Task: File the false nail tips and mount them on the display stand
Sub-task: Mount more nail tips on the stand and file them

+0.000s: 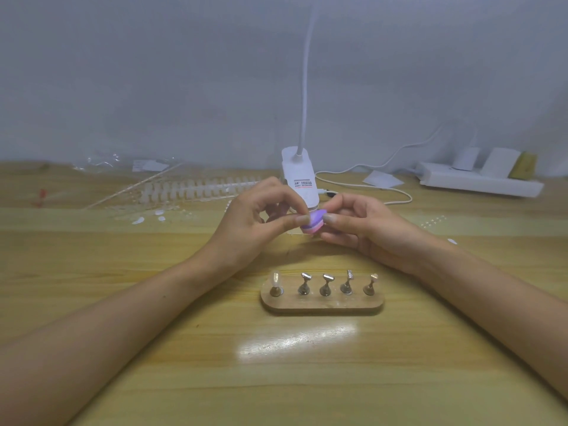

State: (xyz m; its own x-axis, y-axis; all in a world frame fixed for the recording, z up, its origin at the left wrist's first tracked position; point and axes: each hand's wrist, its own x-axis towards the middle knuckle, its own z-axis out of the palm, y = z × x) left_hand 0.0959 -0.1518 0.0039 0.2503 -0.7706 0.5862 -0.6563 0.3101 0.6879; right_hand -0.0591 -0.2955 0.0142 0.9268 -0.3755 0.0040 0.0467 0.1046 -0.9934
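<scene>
The right grip (pixel 356 224) grasps a purple-and-pink file (pixel 313 223) between thumb and fingers. The left grip (pixel 261 216) is pinched, thumb and forefinger meeting at the file's left edge, most likely on a tip, though it is too small to make out. Both are held above the table (pixel 184 348), just in front of a white lamp (pixel 299 176). Filing looks to be the step in hand. Nearer the person is the stand (pixel 322 305) with five posts; the leftmost carries a clear tip (pixel 275 279), and the others seem bare. Next, the filed tip must be seated squarely on a free post, calling for light pressure. Spare tip strips (pixel 196 187) lie far left.
</scene>
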